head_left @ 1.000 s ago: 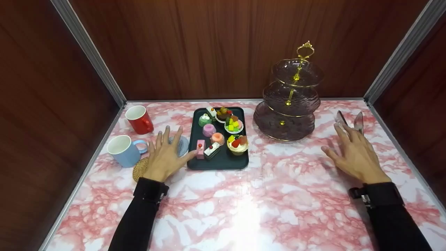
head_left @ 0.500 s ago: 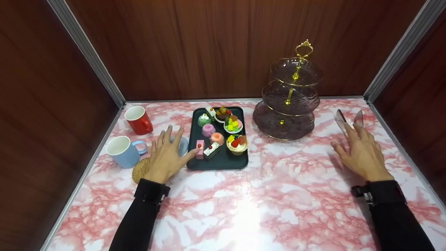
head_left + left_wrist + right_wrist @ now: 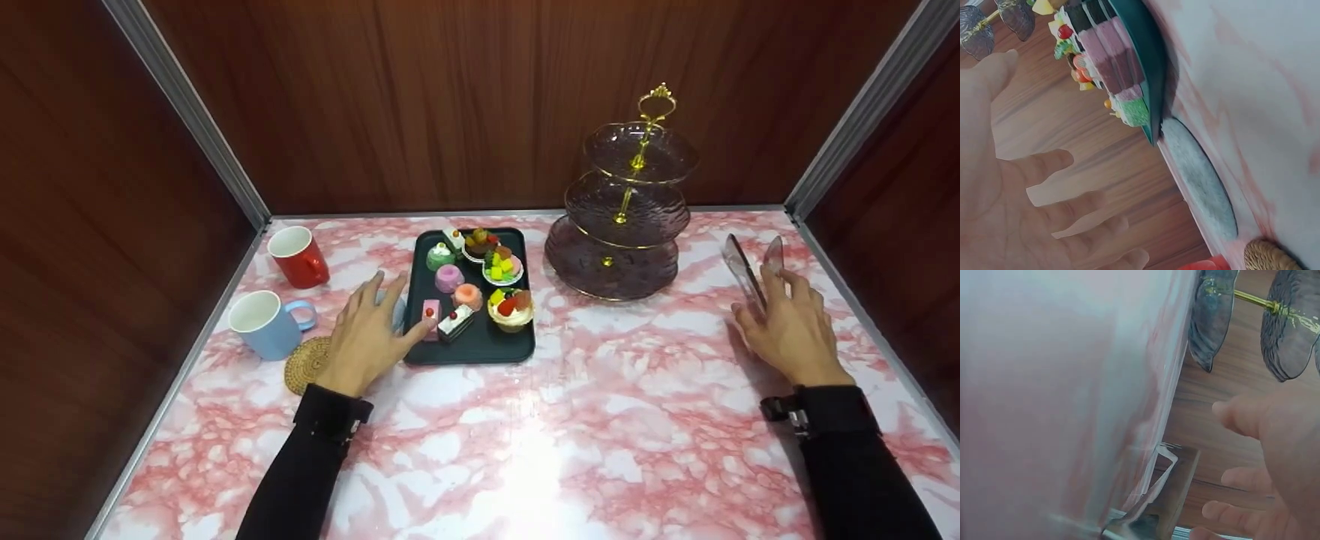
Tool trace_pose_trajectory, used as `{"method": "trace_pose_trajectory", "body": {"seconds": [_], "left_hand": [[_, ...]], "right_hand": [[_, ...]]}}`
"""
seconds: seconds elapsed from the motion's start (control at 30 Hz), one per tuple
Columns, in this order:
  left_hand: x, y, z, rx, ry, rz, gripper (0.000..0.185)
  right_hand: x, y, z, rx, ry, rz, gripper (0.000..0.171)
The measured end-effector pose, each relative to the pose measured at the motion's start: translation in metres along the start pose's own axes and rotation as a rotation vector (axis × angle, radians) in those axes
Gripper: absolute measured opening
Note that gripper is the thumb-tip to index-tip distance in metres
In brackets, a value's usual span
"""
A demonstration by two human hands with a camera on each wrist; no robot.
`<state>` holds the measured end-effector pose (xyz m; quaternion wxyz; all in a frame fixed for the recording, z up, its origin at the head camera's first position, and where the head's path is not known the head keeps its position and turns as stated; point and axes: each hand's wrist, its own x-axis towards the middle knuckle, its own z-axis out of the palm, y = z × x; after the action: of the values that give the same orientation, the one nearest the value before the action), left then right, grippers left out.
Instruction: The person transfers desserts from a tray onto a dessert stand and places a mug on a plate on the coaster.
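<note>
red cup [image 3: 300,256] sitting by wall | blue cup [image 3: 267,323] sitting near straw mat [image 3: 306,364] | three-level cake stand [image 3: 626,217] standing at back

Pink-and-white marbled table [image 3: 570,420], dark green tray [image 3: 480,346] (gold-trimmed smoky stand [image 3: 626,217]).

Taking the black tray [image 3: 471,349] as the landmark: in front of it, toward the person, the pink marble table [image 3: 525,435] lies bare from edge to edge, a wide lane for either hand. Right of the tray a narrow strip of table separates it from the three-tier stand [image 3: 626,225], which rises tall and blocks any low sweep there. Beyond the stand, near the right wall, clear tongs [image 3: 750,266] lie on the table. Left of the tray the space is crowded: a grey coaster [image 3: 396,311] just beside it, a woven coaster [image 3: 304,364], then a blue mug [image 3: 266,324] and a red mug [image 3: 298,257]. Wooden walls close the back and sides.
</note>
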<state>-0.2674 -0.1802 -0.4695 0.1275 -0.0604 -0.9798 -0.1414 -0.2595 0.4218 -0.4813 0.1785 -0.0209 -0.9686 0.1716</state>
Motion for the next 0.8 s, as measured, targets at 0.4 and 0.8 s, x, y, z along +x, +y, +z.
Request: {"method": "trace_pose_trajectory", "body": {"seconds": [0.4,0.8], "left_hand": [[-0.008,0.017,-0.003,-0.031,0.019,0.049,0.084],[-0.013,0.032,-0.007,-0.044,0.037,0.087,0.084]], "right_hand": [[0.007,0.011,-0.005,0.019,-0.097,0.095,0.079],[0.012,0.016,-0.004,0.031,-0.155,0.098,0.083]]}}
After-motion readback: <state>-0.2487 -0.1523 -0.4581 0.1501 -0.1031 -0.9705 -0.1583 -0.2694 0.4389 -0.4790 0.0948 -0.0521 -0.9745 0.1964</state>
